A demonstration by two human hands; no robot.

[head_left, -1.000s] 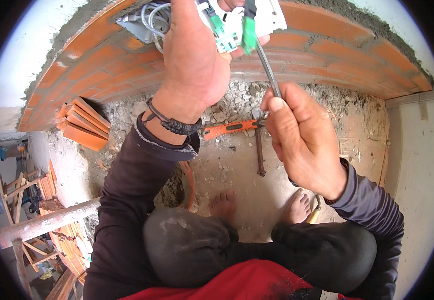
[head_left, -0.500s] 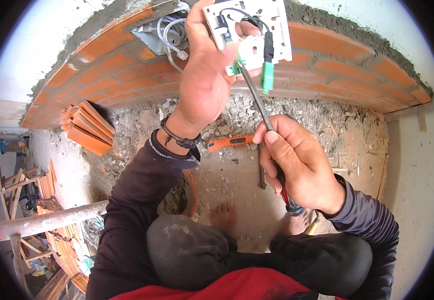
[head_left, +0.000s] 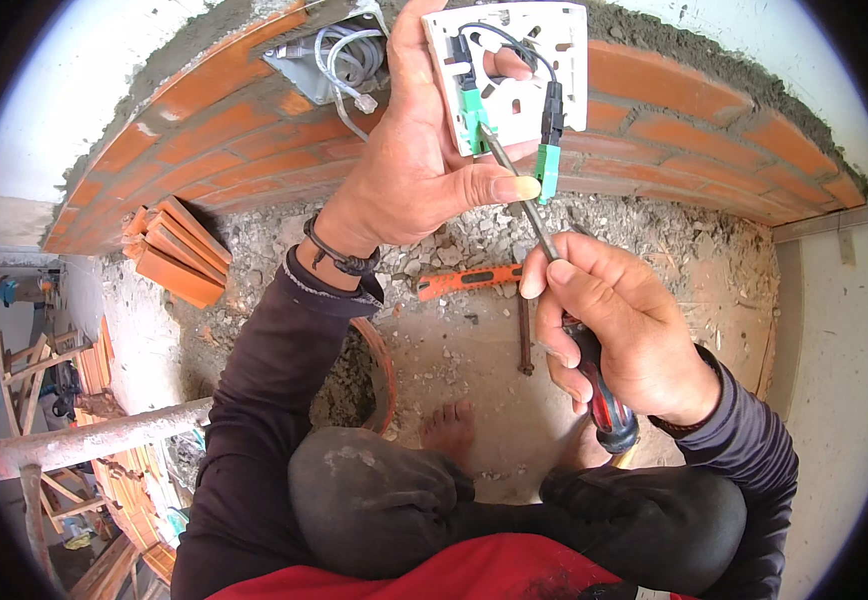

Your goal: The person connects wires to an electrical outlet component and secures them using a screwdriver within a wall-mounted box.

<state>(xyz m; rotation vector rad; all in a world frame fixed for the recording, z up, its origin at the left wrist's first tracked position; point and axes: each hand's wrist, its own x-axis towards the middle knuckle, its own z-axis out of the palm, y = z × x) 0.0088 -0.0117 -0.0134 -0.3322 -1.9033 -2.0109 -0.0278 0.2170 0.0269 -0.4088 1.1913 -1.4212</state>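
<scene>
My left hand (head_left: 414,165) holds a white plastic plate (head_left: 529,105) up near the brick wall, with fingers behind it and thumb across a screwdriver's shaft. The plate carries black cable and two connectors with green ends, one on its left side (head_left: 472,115), the other hanging at the right (head_left: 548,165). My right hand (head_left: 614,335) grips the screwdriver (head_left: 602,400) by its black and red handle. The shaft slants up to the left green connector, where the tip meets it. Left of the plate, a metal wall box (head_left: 294,65) holds coiled light cables (head_left: 349,70).
Brick wall (head_left: 694,150) has rough mortar edges. Below lie rubble (head_left: 654,230), an orange-handled tool (head_left: 454,283), a rusty bar (head_left: 525,340) and loose bricks (head_left: 179,255). A curved orange container (head_left: 382,375) sits by my left knee; a pipe rail (head_left: 104,430) and timber stand at left.
The plate has moved right and now faces me more fully. My left thumb has come down across the shaft; my right hand has moved lower, showing the screwdriver's handle.
</scene>
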